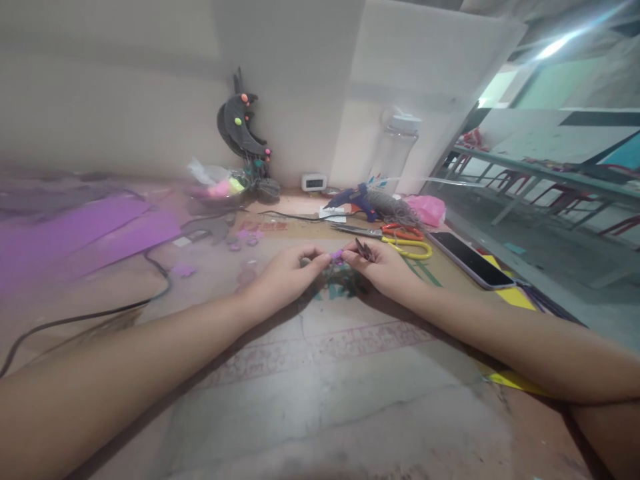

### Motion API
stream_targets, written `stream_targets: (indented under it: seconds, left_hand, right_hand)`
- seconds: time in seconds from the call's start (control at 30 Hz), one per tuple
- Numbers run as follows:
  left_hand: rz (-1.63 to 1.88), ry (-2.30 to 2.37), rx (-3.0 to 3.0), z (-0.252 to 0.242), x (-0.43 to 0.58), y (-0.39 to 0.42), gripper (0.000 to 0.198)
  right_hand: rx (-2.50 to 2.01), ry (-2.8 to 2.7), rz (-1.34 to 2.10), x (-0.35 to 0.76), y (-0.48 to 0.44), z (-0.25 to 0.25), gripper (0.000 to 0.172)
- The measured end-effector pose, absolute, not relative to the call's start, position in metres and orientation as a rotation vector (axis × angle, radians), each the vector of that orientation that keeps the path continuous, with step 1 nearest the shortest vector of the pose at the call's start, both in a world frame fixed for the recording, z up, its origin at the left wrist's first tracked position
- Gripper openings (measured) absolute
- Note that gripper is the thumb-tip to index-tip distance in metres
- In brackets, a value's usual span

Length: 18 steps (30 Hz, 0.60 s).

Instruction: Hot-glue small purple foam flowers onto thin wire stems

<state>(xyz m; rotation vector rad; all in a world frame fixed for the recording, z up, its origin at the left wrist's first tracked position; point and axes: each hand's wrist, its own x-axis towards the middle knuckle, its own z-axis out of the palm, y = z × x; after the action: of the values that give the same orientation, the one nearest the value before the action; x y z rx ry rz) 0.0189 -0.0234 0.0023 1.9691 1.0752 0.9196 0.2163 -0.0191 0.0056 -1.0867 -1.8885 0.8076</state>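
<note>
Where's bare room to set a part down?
Widest: printed tan work surface between left forearm and right forearm. Smaller: between the purple flower-shaped piece and left forearm. Crowded around right hand: blue glue gun, scissors with orange and yellow handles, black-screened phone.

Had 2 hands, a left hand (290, 270) and a right hand (389, 270), bare like the rest of the visible arms. Narrowed at the left wrist (245, 305) and the right wrist (423, 295), then widened steadily along the left forearm (150, 363) and the right forearm (500, 333), with smooth, rounded outlines. Looked broadest at the lower left, cut off there by the edge of view. Showed a thin dark line (603, 401) at the lower right, beside another bare stretch of arm (610, 433); could have been a crease or a shadow. Appeared too blurred around the fingertips for nails to be made out.
</note>
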Motion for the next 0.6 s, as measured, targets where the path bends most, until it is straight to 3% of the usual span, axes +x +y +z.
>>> stream_targets:
  seconds: [0.2,0.43,0.6]
  left_hand:
    - [0.925,1.103,1.951,0.003,0.019,-0.024,0.028]
    - [1.038,1.128,1.897,0.003,0.019,-0.024,0.025]
    - [1.081,1.190,1.920,0.002,0.018,-0.024,0.021]
  right_hand:
    - [-1.100,-1.974,0.769,0.219,-0.019,0.005,0.031]
    - [-0.926,-2.306,-0.113,0.246,-0.005,0.006,0.038]
    - [-0.863,-2.355,-0.412,0.250,-0.001,0.005,0.037]
